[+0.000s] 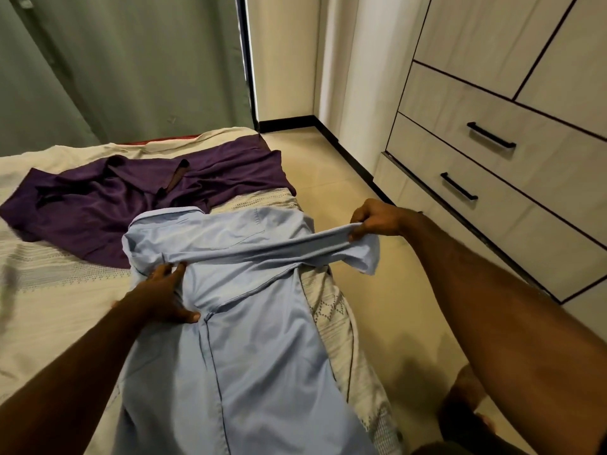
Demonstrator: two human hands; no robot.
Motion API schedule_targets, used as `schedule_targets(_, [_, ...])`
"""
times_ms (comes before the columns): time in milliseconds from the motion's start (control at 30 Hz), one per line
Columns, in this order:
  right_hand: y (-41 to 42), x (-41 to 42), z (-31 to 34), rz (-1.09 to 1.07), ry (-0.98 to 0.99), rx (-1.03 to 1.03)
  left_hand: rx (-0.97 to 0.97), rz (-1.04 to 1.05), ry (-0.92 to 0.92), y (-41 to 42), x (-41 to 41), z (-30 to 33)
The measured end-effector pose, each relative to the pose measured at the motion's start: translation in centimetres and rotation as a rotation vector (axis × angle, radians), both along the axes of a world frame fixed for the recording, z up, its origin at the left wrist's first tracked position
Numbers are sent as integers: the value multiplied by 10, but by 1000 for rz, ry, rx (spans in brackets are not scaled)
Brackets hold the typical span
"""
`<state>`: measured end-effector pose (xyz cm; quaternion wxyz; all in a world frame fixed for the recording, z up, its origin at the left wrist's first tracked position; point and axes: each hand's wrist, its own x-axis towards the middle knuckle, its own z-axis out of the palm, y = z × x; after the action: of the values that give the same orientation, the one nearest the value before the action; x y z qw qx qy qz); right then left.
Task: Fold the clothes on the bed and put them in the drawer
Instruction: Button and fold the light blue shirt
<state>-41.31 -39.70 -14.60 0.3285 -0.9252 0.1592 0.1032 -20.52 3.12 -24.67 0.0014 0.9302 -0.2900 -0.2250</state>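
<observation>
1. Green curtains (115, 60) hang behind the bed (49, 307), which fills the left half of the view under a cream cover with a dotted pattern.
2. At 3 o'clock from the bed, across a strip of pale floor (345, 178), stands a light wood-grain wardrobe (525, 60) with two drawers; the upper drawer (460, 113) and the lower drawer (427, 165) each carry a black bar handle, and both look pushed in.
3. A light blue shirt (249, 356) lies lengthwise on the bed near its right edge, collar toward 12 o'clock, hem toward 6 o'clock.
4. The left hand (161, 297) rests flat on the shirt near its left shoulder, fingers spread and fairly straight, pressing the cloth to the bed.
5. The right hand (374, 221) is out past the bed's right edge, above the floor, fingers curled round the end of the shirt's sleeve (262, 249), which stretches taut across the shirt's chest from the left hand toward 3 o'clock.
6. A purple garment (131, 198) lies crumpled at 11 o'clock from the shirt, touching its collar and partly under it.
7. A bare foot (466, 395) shows on the floor at 5 o'clock.
</observation>
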Motion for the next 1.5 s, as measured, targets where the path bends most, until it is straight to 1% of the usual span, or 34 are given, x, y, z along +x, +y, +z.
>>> schedule_targets(100, [-7,-1,7,-59,-47,63,-13,9,19,1,5,-1])
schedule_targets(200, [-17,-4,9,-62,-56,50,20,17,13,-1,11,-9])
schedule_targets(367, [-36,-30,13,63,5,-119,57,13,7,-4,14,-10])
schedule_targets(467, [-18,-60,30,114,-18,-232,101,9,-1,-13,8,-1])
schedule_targets(567, [61,-98,39,250,-90,-334,99,25,-1,-11,3,10])
schedule_targets(633, [141,-126,39,265,-55,-385,79,46,-25,-7,9,4])
schedule_targets(733, [274,-150,31,334,72,-298,70,90,-51,-4,-16,16])
schedule_targets(800, [340,-151,12,372,120,-238,10,177,-61,-11,-29,22])
schedule_targets(867, [385,-148,-9,430,182,-188,3,205,-133,-13,-35,24])
schedule_targets(933, [413,-146,-23,509,336,-139,91,157,-232,-4,-41,22])
schedule_targets(967, [421,-145,-26,530,372,-131,92,145,-257,-2,-46,22])
schedule_targets(1000, [428,-145,-26,533,361,-149,51,144,-268,2,-50,21])
schedule_targets(1033, [434,-147,-24,520,329,-176,-49,180,-270,7,-59,25])
schedule_targets(1100, [441,-152,-21,482,256,-236,-332,325,-282,21,-81,32])
schedule_targets(1167, [446,-157,-22,431,151,-287,-585,462,-348,39,-118,39])
schedule_targets(1200, [451,-159,-22,423,101,-308,-669,536,-362,50,-141,42])
schedule_targets(1233, [457,-164,-21,422,72,-305,-698,604,-355,64,-168,45])
schedule_targets(1300, [463,-173,-20,438,43,-258,-678,663,-254,88,-217,43])
schedule_targets(1367, [460,-181,-16,446,8,-124,-610,657,-107,109,-258,36])
schedule_targets(1400, [454,-184,-14,395,-27,-3,-590,660,-45,118,-275,35])
schedule_targets(1467, [436,-189,-10,179,-98,223,-584,673,38,133,-303,33])
schedule_targets(1500, [424,-191,-11,55,-137,273,-587,683,65,138,-317,33])
